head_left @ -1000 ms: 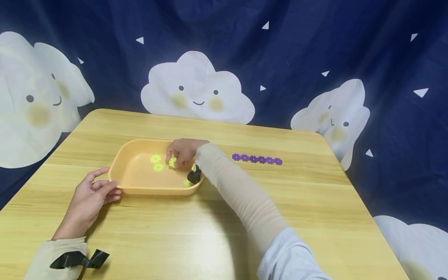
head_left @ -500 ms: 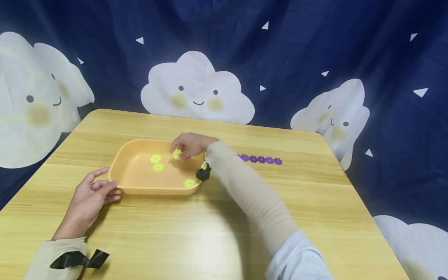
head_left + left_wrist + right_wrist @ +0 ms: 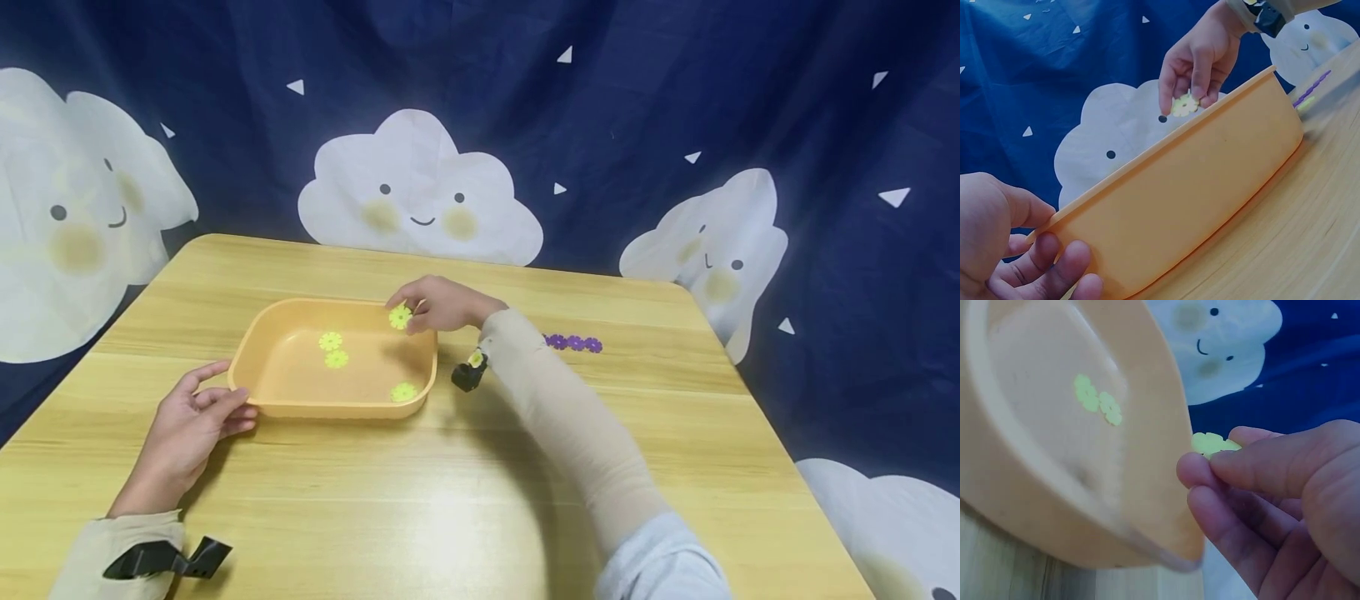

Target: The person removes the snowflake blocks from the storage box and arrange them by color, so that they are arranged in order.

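My left hand [image 3: 183, 429] holds the orange plastic tray [image 3: 322, 410] at its near left corner, thumb over the rim and fingers under the outside. Between thumb and fingertips my right hand [image 3: 450, 302] pinches a yellow flower-shaped plastic piece [image 3: 399, 317], raised near the tray's far right corner. The right wrist view shows that piece [image 3: 1209, 443] just beyond the tray's edge. Inside the tray, two yellow flower pieces [image 3: 330, 341] lie close together left of the middle. Another yellow flower piece [image 3: 404, 392] lies in the near right corner.
A row of purple flower pieces [image 3: 576, 342] lies on the wooden table [image 3: 390, 492] to the right, partly hidden behind my right forearm. Beside that row, the left wrist view shows something yellow [image 3: 1305, 104]. A dark blue cloud-print cloth [image 3: 600, 125] hangs behind the table.
My right hand has lifted the yellow flower piece from the tray floor and carried it right and away towards the far right rim. The left hand has kept its hold on the tray.
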`<move>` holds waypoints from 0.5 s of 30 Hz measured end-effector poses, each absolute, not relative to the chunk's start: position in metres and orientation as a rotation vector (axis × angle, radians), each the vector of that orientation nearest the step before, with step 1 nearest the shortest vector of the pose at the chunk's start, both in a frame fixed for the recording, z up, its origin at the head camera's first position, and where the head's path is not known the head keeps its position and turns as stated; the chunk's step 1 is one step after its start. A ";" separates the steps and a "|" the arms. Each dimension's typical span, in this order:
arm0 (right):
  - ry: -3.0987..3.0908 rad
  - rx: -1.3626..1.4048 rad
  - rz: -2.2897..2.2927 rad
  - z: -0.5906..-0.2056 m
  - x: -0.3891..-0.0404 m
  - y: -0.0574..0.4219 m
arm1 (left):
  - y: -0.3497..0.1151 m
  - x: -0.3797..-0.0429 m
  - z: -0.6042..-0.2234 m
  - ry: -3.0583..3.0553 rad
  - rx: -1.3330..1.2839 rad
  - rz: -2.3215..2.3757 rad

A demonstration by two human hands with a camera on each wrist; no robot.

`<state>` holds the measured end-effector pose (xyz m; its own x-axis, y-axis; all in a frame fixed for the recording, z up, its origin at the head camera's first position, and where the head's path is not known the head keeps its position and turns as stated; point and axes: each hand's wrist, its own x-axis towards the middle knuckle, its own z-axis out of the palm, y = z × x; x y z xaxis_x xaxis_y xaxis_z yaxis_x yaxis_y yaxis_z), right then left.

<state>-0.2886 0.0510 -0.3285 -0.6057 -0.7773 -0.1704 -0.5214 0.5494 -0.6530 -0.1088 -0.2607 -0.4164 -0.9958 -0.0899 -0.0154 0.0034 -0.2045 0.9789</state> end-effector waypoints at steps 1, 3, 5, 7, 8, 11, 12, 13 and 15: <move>2.349 -1.047 -0.790 -0.328 -0.288 0.055 | -0.260 -0.109 -0.417 -1.938 0.106 -2.394; 2.358 -1.043 -0.810 -0.328 -0.286 0.062 | -0.259 -0.110 -0.417 -1.935 0.110 -2.401; 2.374 -1.049 -0.821 -0.327 -0.285 0.069 | -0.260 -0.110 -0.417 -1.944 0.116 -2.397; 2.383 -1.051 -0.840 -0.328 -0.283 0.076 | -0.260 -0.110 -0.417 -1.957 0.121 -2.391; 2.387 -1.051 -0.851 -0.329 -0.283 0.079 | -0.260 -0.110 -0.417 -1.962 0.124 -2.386; 2.404 -1.039 -0.879 -0.330 -0.280 0.089 | -0.261 -0.110 -0.417 -1.970 0.127 -2.379; 2.414 -1.029 -0.886 -0.330 -0.278 0.093 | -0.261 -0.110 -0.417 -1.970 0.128 -2.378; 2.425 -1.018 -0.892 -0.331 -0.277 0.097 | -0.261 -0.110 -0.417 -1.969 0.127 -2.377; 2.447 -0.993 -0.903 -0.331 -0.275 0.104 | -0.261 -0.111 -0.417 -1.966 0.127 -2.378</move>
